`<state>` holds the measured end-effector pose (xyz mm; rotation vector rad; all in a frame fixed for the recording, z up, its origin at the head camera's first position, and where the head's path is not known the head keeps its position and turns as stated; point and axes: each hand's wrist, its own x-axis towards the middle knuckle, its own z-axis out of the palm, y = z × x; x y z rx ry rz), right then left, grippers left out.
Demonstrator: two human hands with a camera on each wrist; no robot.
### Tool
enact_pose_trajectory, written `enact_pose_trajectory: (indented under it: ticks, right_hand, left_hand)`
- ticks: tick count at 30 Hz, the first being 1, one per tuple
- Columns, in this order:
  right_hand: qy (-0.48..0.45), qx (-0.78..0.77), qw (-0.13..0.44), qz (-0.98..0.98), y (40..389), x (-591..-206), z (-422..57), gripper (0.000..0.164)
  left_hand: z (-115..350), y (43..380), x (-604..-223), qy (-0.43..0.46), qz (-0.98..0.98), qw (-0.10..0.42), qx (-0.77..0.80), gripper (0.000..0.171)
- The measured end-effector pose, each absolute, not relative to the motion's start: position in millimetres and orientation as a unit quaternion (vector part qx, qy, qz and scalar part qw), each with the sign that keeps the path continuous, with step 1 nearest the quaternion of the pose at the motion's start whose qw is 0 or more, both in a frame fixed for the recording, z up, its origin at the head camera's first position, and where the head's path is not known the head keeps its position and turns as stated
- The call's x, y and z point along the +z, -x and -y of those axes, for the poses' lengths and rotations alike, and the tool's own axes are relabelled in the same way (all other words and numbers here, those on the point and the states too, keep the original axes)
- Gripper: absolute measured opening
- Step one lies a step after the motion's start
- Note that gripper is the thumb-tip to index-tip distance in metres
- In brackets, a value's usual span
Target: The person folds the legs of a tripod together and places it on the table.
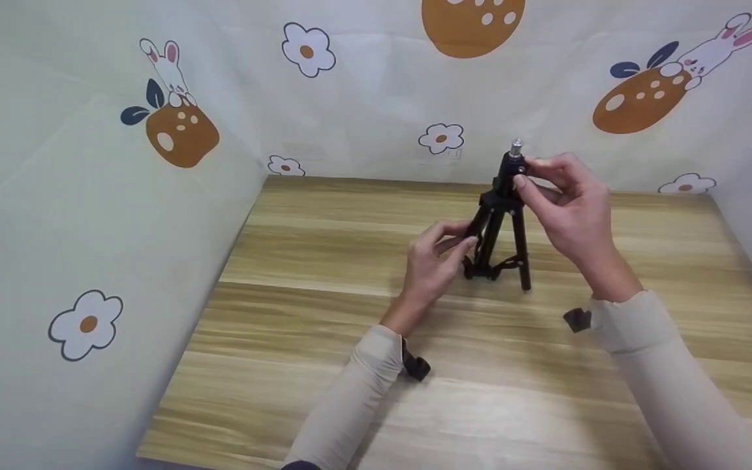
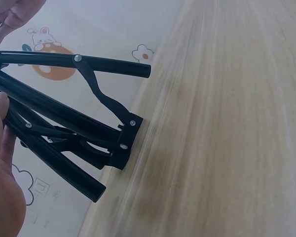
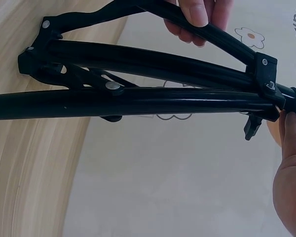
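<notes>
A small black tripod (image 1: 521,251) stands near-upright over the wooden tabletop, its legs slightly spread and a silver screw stud (image 1: 516,149) at its top. My left hand (image 1: 431,264) pinches one leg between thumb and fingers, partway down. Around the upper collar of the tripod, my right hand (image 1: 578,212) holds with thumb and fingertips, just below the stud. In the left wrist view, a leg (image 2: 113,66) and the hinged lower bracket (image 2: 127,140) show at an angle. A small black knob (image 3: 252,127) juts from the collar in the right wrist view.
The wood-grain table (image 1: 297,313) extends on all sides of the tripod. Behind it rises a pale wall covering (image 1: 369,111) printed with flowers, rabbits and oranges. Black pieces (image 1: 416,368) stick out from the wrists below the beige sleeves (image 1: 637,323).
</notes>
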<state>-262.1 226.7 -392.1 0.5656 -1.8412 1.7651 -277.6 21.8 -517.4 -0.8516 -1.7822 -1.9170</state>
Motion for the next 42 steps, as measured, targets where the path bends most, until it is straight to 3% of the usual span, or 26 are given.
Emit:
enact_pose_trajectory:
  ticks: [42]
  right_hand:
    - [-0.213, 0.671, 0.251, 0.664, 263.2, -393.3, -228.5, 0.026]
  left_hand:
    - [-27.5, 278.3, -517.2, 0.290, 0.639, 0.201, -0.683, 0.022]
